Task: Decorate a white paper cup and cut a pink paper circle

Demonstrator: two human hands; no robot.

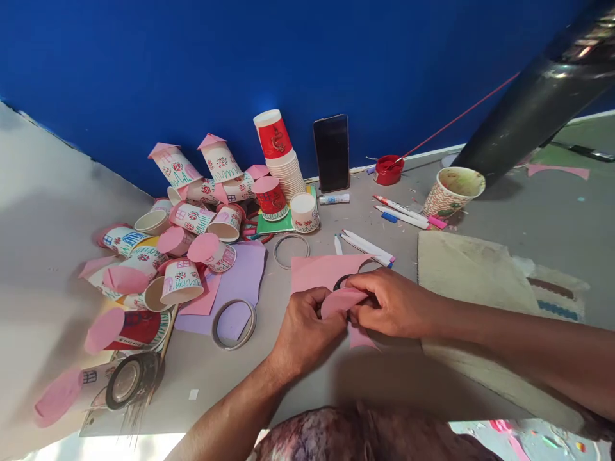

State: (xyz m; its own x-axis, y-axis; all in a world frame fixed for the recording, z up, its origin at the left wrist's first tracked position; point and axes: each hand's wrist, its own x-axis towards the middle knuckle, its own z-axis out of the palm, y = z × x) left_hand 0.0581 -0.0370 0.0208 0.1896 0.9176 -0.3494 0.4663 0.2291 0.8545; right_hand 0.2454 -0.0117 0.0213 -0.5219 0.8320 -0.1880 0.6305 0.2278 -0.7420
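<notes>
My left hand [310, 326] is closed, thumb and fingers pinching a rounded piece of pink paper [340, 303] low over the table. From the other side my right hand [391, 304] grips the same piece at its right edge. Part of a dark curved rim [341, 280] shows just behind the fingers; what it belongs to is hidden. Beneath the hands lies a larger pink paper sheet [314, 272] with rounded cut-outs, and a pink offcut [361, 338] pokes out below them.
Decorated paper cups [181, 282] with pink paper tops crowd the left. Behind stand a cup stack [286, 173], a phone [331, 153] and a red pot [388, 170]. Markers [368, 246], tape rings [234, 324], a patterned cup [451, 192] and a beige sheet [461, 269] lie around.
</notes>
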